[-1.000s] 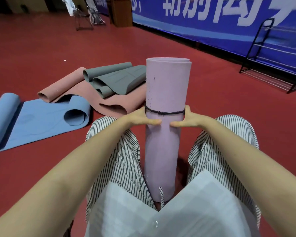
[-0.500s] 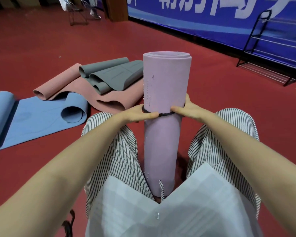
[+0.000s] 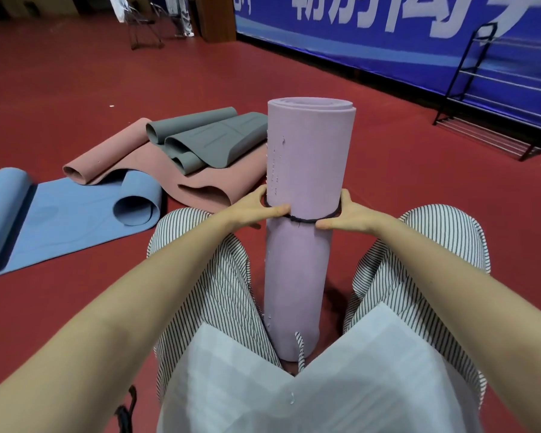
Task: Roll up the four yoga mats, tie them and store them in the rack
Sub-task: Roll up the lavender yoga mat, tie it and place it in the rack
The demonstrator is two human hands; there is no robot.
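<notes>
A rolled purple yoga mat stands upright on the floor between my knees. A black band circles its middle. My left hand grips the mat at the band on the left, thumb across the front. My right hand grips it on the right side, fingers behind. A blue mat, a pink mat and a grey mat lie half unrolled on the floor at the left. The black wire rack stands by the wall at the far right.
The red floor stretches between me and the rack. A blue banner lines the back wall. Chairs and a wooden cabinet stand at the far back. A black strap lies by my left leg.
Both hands stay on the band around the purple mat; the band sits slightly higher at its sides. My head has dipped a little, shifting the view.
</notes>
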